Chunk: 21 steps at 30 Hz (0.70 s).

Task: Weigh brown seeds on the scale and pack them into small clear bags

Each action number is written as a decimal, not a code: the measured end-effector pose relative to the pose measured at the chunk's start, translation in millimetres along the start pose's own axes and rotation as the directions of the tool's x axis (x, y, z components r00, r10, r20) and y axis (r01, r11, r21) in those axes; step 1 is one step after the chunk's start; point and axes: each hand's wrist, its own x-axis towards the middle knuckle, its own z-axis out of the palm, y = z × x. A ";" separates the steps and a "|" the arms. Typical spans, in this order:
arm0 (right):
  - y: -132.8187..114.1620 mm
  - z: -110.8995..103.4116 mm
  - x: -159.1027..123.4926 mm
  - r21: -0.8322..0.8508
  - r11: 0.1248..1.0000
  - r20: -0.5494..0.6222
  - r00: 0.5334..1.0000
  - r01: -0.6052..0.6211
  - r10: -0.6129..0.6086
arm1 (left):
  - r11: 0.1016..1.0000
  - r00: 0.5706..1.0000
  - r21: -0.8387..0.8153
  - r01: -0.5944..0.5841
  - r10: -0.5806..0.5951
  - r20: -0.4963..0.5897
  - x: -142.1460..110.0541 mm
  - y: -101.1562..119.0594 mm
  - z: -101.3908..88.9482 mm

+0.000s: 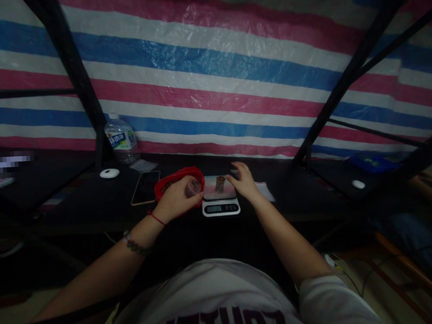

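Note:
My left hand (175, 198) is closed around a small clear container (193, 187) in front of a red bag (181, 179). A small digital scale (220, 200) sits on the dark table, with a small brownish item (220, 182) standing on its platform. My right hand (242, 181) rests at the scale's right edge, fingers spread, close to the item but holding nothing. A red cord and a beaded bracelet are on my left wrist.
A phone (146, 187) lies left of the red bag. Behind it stand a water bottle (121, 139) and a white round object (109, 173). Black frame poles cross a striped tarp wall. A blue tray (371, 164) and another white object (358, 184) sit far right.

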 end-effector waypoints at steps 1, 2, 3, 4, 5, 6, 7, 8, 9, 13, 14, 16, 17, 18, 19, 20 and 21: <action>-0.7 -7.0 -0.5 0.008 1.000 -0.028 1.000 0.008 -0.008 | 1.000 1.000 0.003 -0.004 0.004 -0.003 -0.1 0.5 0.2; -1.6 -14.0 -1.1 0.017 1.000 -0.041 0.999 0.014 -0.013 | 1.000 1.000 0.006 -0.007 0.007 -0.008 -0.2 1.1 0.6; -2.8 -20.9 -1.7 0.029 0.999 -0.038 0.999 0.017 -0.016 | 1.000 1.000 0.009 -0.012 0.012 -0.013 -0.3 1.7 1.3; -4.4 -27.3 -2.0 0.044 0.999 -0.023 1.000 0.018 -0.017 | 1.000 1.000 0.012 -0.018 0.018 -0.017 -0.6 2.5 2.2; -6.3 -33.1 -2.1 0.059 0.998 -0.004 1.000 0.019 -0.019 | 1.000 0.999 0.015 -0.026 0.026 -0.019 -0.9 3.2 3.1; -8.4 -38.1 -1.9 0.072 0.997 0.011 1.000 0.023 -0.023 | 0.999 0.999 0.018 -0.034 0.034 -0.014 -1.3 4.0 4.1; -10.7 -42.1 -1.4 0.081 0.996 0.018 0.999 0.030 -0.032 | 0.999 0.999 0.020 -0.042 0.043 -0.007 -1.8 4.8 4.8; -13.0 -45.2 -0.8 0.087 0.995 0.018 0.999 0.041 -0.043 | 0.999 0.999 0.022 -0.050 0.050 0.001 -2.3 5.5 5.4; -15.2 -47.4 -0.2 0.089 0.995 0.012 0.998 0.055 -0.056 | 0.998 0.998 0.024 -0.056 0.056 0.005 -2.8 6.2 5.7; -20.1 -51.2 1.2 0.100 0.990 -0.046 0.994 0.103 -0.099 | 0.998 0.998 0.026 -0.062 0.062 0.002 -4.2 7.1 6.0; -20.1 -51.7 1.4 0.105 0.988 -0.075 0.992 0.113 -0.106 | 0.998 0.998 0.024 -0.061 0.061 0.004 -4.4 6.9 6.4; -19.0 -52.9 1.8 0.109 0.986 -0.128 0.985 0.129 -0.115 | 0.998 0.998 0.015 -0.057 0.057 0.012 -4.6 6.0 7.6; -18.1 -53.5 2.1 0.108 0.985 -0.144 0.982 0.135 -0.119 | 0.998 0.998 0.008 -0.057 0.057 0.014 -4.7 5.5 8.4; -17.1 -54.0 2.4 0.106 0.984 -0.153 0.981 0.141 -0.124 | 0.998 0.998 0.002 -0.057 0.057 0.015 -4.8 5.2 9.2; -16.1 -54.2 2.6 0.103 0.984 -0.154 0.980 0.143 -0.126 | 0.998 0.998 -0.003 -0.058 0.058 0.015 -4.9 5.0 9.9; -15.2 -54.1 2.9 0.099 0.985 -0.154 0.980 0.141 -0.125 | 0.998 0.998 -0.007 -0.058 0.058 0.016 -5.0 4.9 10.5; -14.3 -53.5 3.0 0.096 0.986 -0.153 0.981 0.137 -0.121 | 0.998 0.998 -0.011 -0.058 0.058 0.017 -5.2 5.1 10.8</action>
